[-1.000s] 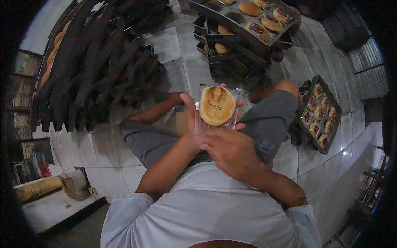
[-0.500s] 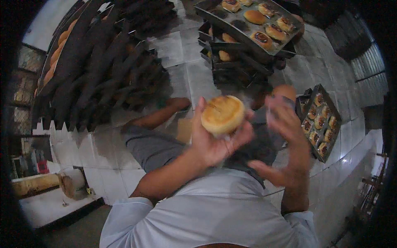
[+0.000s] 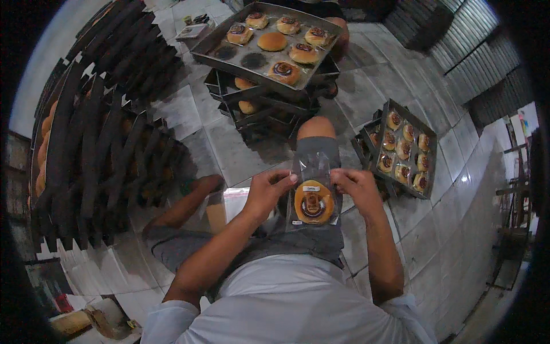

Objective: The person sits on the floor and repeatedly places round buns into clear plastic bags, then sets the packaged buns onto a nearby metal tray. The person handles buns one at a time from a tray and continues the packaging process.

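Note:
A round golden bun [image 3: 306, 211] sits in the lower part of a clear plastic bag [image 3: 316, 164] with dark, round printing on its front. My left hand [image 3: 268, 192] pinches the bag's left edge near the top. On the opposite edge, my right hand [image 3: 360, 188] is closed on the film between thumb and fingers. The bag hangs upright over my grey shorts. A white and reddish packet [image 3: 236, 202] lies by my left forearm, partly hidden, next to a brown cardboard piece [image 3: 216, 217].
Ahead, a metal tray [image 3: 229, 66] of bagged buns and one bare bun [image 3: 272, 41] tops a stack of dark trays [image 3: 269, 112]. Another tray of bagged buns [image 3: 433, 157] stands at right. Many leaning dark trays [image 3: 109, 155] crowd the left. Another person's knee [image 3: 340, 37] shows behind the stack.
The bun, bare on my left palm before, is now inside the bag. My right hand has come in from the side, and both hands hold the bag. The view has shifted too.

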The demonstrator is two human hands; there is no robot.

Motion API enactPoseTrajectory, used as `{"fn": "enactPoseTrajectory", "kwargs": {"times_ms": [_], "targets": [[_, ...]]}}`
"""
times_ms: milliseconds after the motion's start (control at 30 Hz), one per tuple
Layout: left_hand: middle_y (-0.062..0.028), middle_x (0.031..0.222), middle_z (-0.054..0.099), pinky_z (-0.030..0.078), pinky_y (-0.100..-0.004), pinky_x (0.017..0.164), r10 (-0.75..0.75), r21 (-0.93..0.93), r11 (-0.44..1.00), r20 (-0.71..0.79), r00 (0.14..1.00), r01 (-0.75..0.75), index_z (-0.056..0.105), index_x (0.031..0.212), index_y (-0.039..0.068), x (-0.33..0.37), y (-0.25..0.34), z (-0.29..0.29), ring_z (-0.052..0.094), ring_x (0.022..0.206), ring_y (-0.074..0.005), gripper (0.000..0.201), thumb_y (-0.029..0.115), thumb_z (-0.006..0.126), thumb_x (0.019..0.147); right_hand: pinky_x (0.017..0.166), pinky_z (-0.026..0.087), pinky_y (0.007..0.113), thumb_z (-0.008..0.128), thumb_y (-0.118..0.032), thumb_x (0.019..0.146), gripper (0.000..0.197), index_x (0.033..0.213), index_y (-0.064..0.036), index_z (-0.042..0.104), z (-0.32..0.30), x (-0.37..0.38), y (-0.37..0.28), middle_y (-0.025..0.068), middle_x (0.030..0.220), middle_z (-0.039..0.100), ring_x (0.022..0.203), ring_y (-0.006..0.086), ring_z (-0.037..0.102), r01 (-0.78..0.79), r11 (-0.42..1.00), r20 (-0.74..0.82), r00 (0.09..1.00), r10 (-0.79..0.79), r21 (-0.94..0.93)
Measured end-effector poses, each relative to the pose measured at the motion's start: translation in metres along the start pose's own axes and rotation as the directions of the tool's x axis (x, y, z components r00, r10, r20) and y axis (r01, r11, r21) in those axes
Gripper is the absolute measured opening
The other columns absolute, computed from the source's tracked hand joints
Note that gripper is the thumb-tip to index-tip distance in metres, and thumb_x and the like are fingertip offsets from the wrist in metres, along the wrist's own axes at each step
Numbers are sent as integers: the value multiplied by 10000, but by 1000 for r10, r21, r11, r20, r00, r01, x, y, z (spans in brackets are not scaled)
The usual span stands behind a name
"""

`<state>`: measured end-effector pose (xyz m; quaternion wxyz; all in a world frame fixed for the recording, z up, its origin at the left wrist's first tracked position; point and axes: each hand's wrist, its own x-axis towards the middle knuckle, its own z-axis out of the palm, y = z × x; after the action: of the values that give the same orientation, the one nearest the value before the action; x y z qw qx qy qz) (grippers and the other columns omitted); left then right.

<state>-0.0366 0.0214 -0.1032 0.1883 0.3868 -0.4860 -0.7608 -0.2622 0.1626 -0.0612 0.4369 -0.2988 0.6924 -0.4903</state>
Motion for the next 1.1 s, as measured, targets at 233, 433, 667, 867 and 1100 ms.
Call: {"fn": "enactPoseTrajectory", "kwargs": {"times_ms": [233, 433, 667, 867, 1100], "targets": [[-84, 958, 754, 566, -286, 779, -105, -132, 987, -114, 988, 90, 736, 1072, -46, -15, 18, 8, 702, 857, -148, 264, 184, 808, 964, 657, 475, 239, 828, -252, 932, 272, 990, 13, 809, 4, 1, -2, -6, 792, 719, 716, 59, 610, -38, 977, 81, 996, 22, 208], [-63, 950, 740, 543, -291, 758, 44, -81, 995, -156, 987, -57, 734, 1058, -25, -24, 0, -1, 661, 798, -125, 239, 199, 776, 986, 627, 448, 263, 800, -149, 909, 153, 905, 2, 775, 17, -2, 8, 30, 768, 697, 666, 84, 585, 19, 965, -108, 994, 10, 261], [-8, 923, 700, 521, -287, 815, 137, -94, 983, -172, 975, -155, 724, 1001, 13, -13, 35, 0, 641, 849, -106, 185, 189, 774, 974, 622, 445, 257, 817, -122, 858, 122, 809, -60, 723, 17, -2, -12, 23, 764, 669, 645, 92, 562, -28, 785, -129, 982, 137, 619], [29, 932, 660, 497, -297, 901, 295, -76, 950, -87, 952, -302, 718, 999, 28, 8, 92, -7, 630, 923, -110, 115, 61, 771, 903, 619, 408, 261, 857, -159, 825, 187, 756, -81, 701, 8, 15, -33, 4, 711, 622, 644, 97, 530, -10, 806, -138, 984, 113, 592], [-52, 1031, 669, 479, -299, 935, -64, 85, 994, -76, 995, 71, 753, 872, -11, -91, -42, -21, 627, 1040, -140, 81, 63, 783, 887, 613, 422, 254, 823, -91, 831, 120, 801, -41, 719, 28, -98, 45, 22, 765, 680, 628, 94, 542, -270, 902, -163, 927, 338, 336]]}}
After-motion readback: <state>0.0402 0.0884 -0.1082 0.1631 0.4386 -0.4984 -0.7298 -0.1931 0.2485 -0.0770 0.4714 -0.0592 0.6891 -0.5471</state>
